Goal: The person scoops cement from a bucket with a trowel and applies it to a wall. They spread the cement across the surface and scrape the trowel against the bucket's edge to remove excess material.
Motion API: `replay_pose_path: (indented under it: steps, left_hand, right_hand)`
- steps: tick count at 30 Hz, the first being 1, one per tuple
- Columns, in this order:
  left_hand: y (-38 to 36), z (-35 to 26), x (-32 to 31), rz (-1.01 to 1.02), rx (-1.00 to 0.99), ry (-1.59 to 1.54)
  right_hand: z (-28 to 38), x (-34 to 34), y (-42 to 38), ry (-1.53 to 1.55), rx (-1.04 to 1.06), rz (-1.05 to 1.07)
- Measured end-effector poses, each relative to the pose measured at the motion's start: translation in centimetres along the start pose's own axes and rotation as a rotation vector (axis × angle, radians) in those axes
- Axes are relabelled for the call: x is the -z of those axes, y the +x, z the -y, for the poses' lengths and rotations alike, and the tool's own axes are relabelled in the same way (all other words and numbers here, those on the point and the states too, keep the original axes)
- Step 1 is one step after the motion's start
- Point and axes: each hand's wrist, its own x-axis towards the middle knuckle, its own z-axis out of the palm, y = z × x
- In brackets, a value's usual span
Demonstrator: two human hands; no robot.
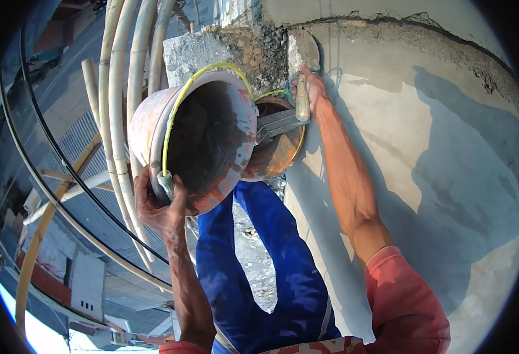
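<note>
My left hand [162, 206] is closed on the rim of a mortar-stained bucket [144, 127], beside the end of its yellow handle. The bucket is tilted with its mouth toward me; dark residue coats the inside. My right hand [314, 91] is wrapped round the wooden handle of a trowel [302, 103]. Its pale, mortar-smeared blade lies beyond the hand, close to the wall. Between my hands a second bucket [265, 168] with orange-brown residue stands partly hidden behind the first. A flat grey piece [280, 123] lies across its mouth.
A plastered wall [383, 112] runs along the right, with a rough ledge [183, 56] ahead. Bamboo poles [118, 88] and black cables [53, 189] pass on the left, with rooftops far below. My legs in blue trousers [286, 253] straddle a rough, mortar-spattered surface [253, 253].
</note>
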Motion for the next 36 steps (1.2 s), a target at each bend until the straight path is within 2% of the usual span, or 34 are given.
replay_pose_path:
  steps: [5,7,8,12,18,20,21,23,24,25,27,29,31,34,36]
  left_hand:
    - [0.2,-0.4,0.1,0.037,0.009,0.026]
    - [0.4,-0.9,0.1,0.059,-0.034,0.033]
    - [0.4,-1.3,-0.2,0.033,-0.024,0.013]
    - [0.6,-2.6,-0.1,0.040,-0.017,0.013]
    - [1.3,-4.0,-1.0,0.040,0.039,-0.134]
    - [2.0,-4.4,-0.9,0.032,0.073,-0.202]
    - [2.4,-4.6,-0.6,0.046,0.096,-0.208]
    - [3.1,-6.2,-0.3,0.084,0.112,-0.242]
    - [3.4,-6.1,-0.3,0.133,0.087,-0.199]
    - [3.4,-6.8,0.0,0.145,0.083,-0.186]
    - [3.3,-8.4,0.2,0.149,0.027,-0.266]
    - [3.4,-8.9,0.4,0.189,-0.033,-0.216]
    - [3.0,-10.2,0.0,0.232,-0.085,-0.183]
    - [2.7,-11.1,-0.3,0.284,-0.172,-0.123]
    - [2.5,-11.3,-0.3,0.296,-0.197,-0.096]
  right_hand:
    - [1.6,-0.1,-3.2,-0.067,0.034,-0.120]
    - [1.8,0.5,-4.6,-0.014,0.097,-0.040]
    - [2.0,1.1,-5.5,0.053,0.060,-0.011]
    - [3.5,2.1,-10.3,0.084,0.148,0.003]
    - [4.1,2.9,-21.3,-0.013,0.195,0.091]
    - [2.8,2.5,-25.0,-0.172,0.421,0.117]
    - [1.9,2.7,-26.2,-0.156,0.416,0.119]
    - [1.3,3.4,-27.9,-1.037,0.542,0.023]
    - [0.6,2.8,-27.6,-1.146,0.757,-0.032]
    - [0.2,2.2,-27.6,-1.132,0.747,-0.037]
    - [0.0,0.8,-26.7,-1.535,0.828,0.032]
    - [-0.6,-1.6,-24.9,-1.597,0.769,0.034]
    - [-1.1,-3.2,-22.5,-1.675,1.003,-0.126]
    - [0.3,-5.3,-21.9,-1.702,0.983,-0.258]
    - [-0.1,-6.5,-21.8,-1.775,0.937,-0.265]
